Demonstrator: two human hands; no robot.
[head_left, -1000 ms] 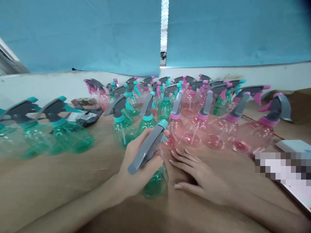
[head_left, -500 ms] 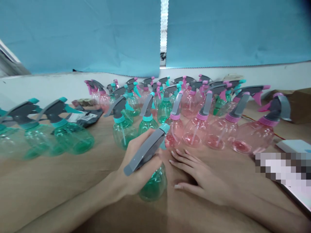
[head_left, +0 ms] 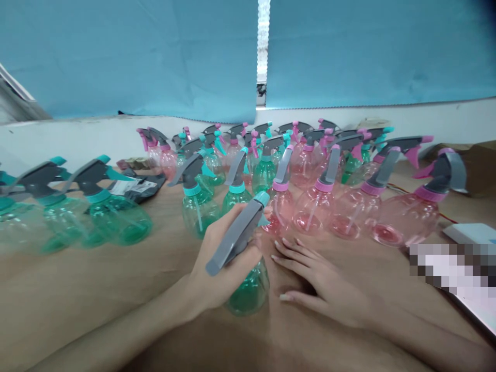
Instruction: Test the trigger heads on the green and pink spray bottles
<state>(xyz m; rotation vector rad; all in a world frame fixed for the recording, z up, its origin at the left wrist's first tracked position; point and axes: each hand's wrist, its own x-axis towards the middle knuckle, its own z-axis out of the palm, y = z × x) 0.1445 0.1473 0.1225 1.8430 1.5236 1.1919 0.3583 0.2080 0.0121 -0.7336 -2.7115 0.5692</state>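
Observation:
My left hand (head_left: 225, 258) is wrapped round the neck of a green spray bottle (head_left: 250, 294) with a grey head and turquoise nozzle. The bottle's collar is hidden by my fingers. Flat on the table, my right hand (head_left: 321, 284) lies with fingers spread and holds nothing, just right of that bottle. Beyond my hands stands a row of pink spray bottles (head_left: 310, 212) with grey heads and pink collars. Another green spray bottle (head_left: 199, 212) stands behind my left hand.
More green spray bottles (head_left: 118, 217) stand at the left, near a dark plastic packet (head_left: 143, 188). Several pink and green bottles crowd the back by the wall. To the right are a white box (head_left: 470, 233), a blurred-out flat object (head_left: 457, 274) and a brown bag (head_left: 478, 168).
My left hand and the green spray bottle have shifted slightly to the right and away from me. My right hand stays flat in about the same place.

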